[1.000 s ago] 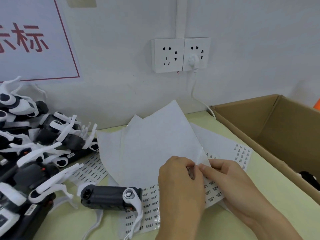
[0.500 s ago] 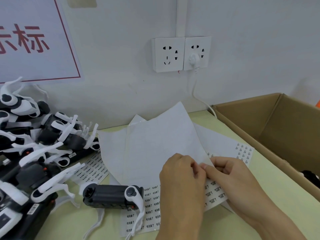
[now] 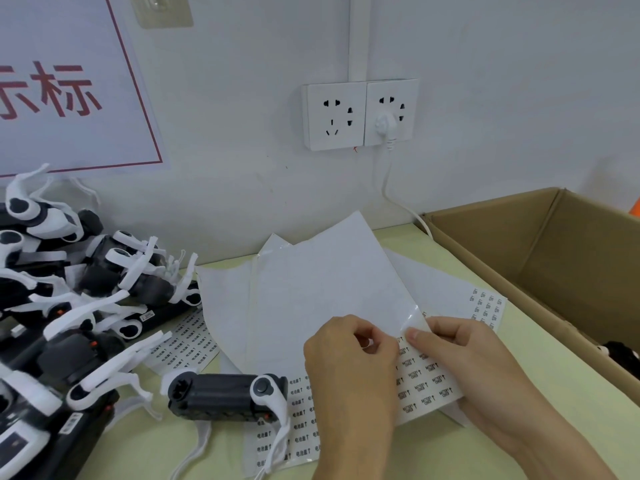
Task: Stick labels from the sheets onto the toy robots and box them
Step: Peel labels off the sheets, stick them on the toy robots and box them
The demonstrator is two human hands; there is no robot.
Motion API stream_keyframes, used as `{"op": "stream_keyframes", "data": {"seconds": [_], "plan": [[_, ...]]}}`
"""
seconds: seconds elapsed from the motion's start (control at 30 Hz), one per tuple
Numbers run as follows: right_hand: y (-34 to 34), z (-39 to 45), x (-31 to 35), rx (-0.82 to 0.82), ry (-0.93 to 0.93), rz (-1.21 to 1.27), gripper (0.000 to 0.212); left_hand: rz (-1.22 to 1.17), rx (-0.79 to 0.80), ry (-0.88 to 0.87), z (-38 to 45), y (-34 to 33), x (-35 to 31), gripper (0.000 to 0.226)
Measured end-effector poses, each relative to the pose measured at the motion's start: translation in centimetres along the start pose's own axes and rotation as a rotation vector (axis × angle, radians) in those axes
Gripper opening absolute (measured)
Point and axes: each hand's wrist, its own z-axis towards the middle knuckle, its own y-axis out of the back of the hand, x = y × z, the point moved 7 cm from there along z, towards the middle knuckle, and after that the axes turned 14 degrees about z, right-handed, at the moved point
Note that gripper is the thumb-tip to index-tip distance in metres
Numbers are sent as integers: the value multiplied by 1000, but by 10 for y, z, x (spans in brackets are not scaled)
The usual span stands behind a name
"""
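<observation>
On table | label sheet (image 3: 424, 386) white, black print | both hands pinch its curled edge

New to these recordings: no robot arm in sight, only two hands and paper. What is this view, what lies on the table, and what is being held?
There is no machine: a person wears a camera on the head, which looks down at the left hand and right hand. Both pinch the label sheet, whose glossy upper part is folded back. One toy robot lies beside it on the green table; a pile of toy robots sits at the left and a cardboard box at the right.
</observation>
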Motion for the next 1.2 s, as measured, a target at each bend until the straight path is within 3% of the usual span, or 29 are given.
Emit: {"op": "stream_keyframes", "data": {"seconds": [0.33,0.4,0.5,0.57,0.63,0.7,0.8,0.9,1.03,1.2], "plan": [[10,-3,-5,-94,-78,-95,23,-138,-60,-38,-5,15,-15,18],[20,-5,3,-209,11,-259,28,-160,-98,-75,-7,26,-25,21],[19,-18,40,-438,334,-534,17,-114,-248,-221,-9,55,-43,28],[-5,-24,55,-362,452,-393,18,15,-417,-371,-9,82,-52,25],[-45,-25,65,-167,423,-236,19,140,-564,-470,-4,106,-52,21],[-88,-25,73,-1,386,-173,20,248,-628,-476,6,127,-42,20],[-139,-25,78,116,339,-172,21,416,-724,-460,11,154,-22,19],[-172,-27,72,156,304,-195,23,431,-810,-474,8,168,-6,13],[-194,-26,64,156,269,-249,25,439,-830,-521,8,164,1,27],[-192,-22,63,134,284,-291,28,458,-759,-558,11,156,-3,4]]}}
